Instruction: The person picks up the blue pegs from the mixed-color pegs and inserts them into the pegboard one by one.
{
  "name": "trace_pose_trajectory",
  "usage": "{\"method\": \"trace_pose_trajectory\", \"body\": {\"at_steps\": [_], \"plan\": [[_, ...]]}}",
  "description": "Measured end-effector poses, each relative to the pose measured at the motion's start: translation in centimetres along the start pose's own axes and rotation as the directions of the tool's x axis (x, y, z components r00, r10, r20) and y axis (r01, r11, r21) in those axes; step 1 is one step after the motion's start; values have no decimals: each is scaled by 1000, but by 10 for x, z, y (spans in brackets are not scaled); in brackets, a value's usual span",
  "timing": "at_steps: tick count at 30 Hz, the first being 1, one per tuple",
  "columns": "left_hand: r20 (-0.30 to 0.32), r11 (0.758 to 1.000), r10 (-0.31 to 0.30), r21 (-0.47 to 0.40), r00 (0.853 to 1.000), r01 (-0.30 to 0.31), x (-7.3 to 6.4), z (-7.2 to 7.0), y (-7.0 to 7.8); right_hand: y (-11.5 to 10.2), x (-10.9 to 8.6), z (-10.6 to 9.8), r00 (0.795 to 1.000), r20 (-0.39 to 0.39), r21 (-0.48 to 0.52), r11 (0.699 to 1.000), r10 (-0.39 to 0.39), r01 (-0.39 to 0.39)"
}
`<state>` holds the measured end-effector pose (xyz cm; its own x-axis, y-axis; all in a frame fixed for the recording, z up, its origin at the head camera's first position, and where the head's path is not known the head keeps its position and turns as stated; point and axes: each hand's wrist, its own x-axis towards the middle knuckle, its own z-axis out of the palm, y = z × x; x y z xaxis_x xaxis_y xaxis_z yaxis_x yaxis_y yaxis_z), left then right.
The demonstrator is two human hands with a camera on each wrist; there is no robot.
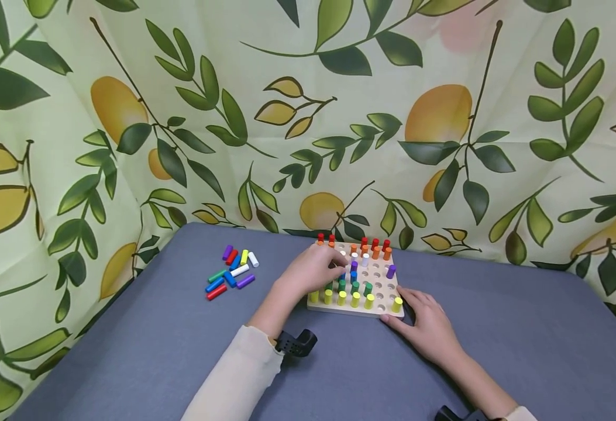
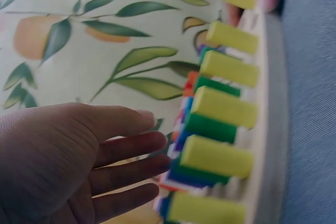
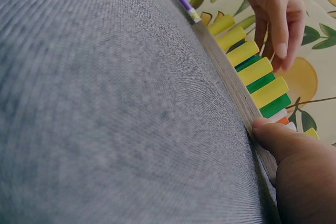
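Observation:
A wooden pegboard lies on the table, with coloured pegs standing in rows. A yellow row runs along the front, including a yellow peg, with a green peg in the row behind. Above the left part of the board is my left hand, its fingers bent loosely downward among the pegs. In the left wrist view those fingers look spread apart, and no peg shows between them. My right hand holds the board's front right corner, thumb against the front edge and fingers along the right side.
A loose pile of pegs lies on the table left of the board, among them a red peg and a purple peg. Grey cloth covers the table. A leaf-patterned curtain hangs close behind the board.

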<state>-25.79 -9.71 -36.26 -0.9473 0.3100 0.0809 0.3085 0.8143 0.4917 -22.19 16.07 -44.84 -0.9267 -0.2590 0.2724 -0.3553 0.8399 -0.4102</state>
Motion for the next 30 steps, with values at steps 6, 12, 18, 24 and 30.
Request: {"method": "trace_pose_trajectory", "body": {"at_steps": [6,12,18,24,30], "plan": [[-44,999,-19,-28,999,17,-9,-23,-9,0,-1,-1,1000,-5,-3,1000,3,-3],[-116,996,-84,-40,990,80,-17,-46,-21,0,-1,0,1000,0,-10,1000,4,-4],[-179,991,-132,-49,975,125,-27,-66,-37,-1,0,0,1000,5,-13,1000,11,-11],[-244,989,-147,-40,959,142,-37,-81,-57,0,0,1,1000,-3,-12,1000,1,-1],[-275,983,-183,-43,944,179,-45,-89,-73,1,0,1,1000,-10,-8,1000,-11,11]]}}
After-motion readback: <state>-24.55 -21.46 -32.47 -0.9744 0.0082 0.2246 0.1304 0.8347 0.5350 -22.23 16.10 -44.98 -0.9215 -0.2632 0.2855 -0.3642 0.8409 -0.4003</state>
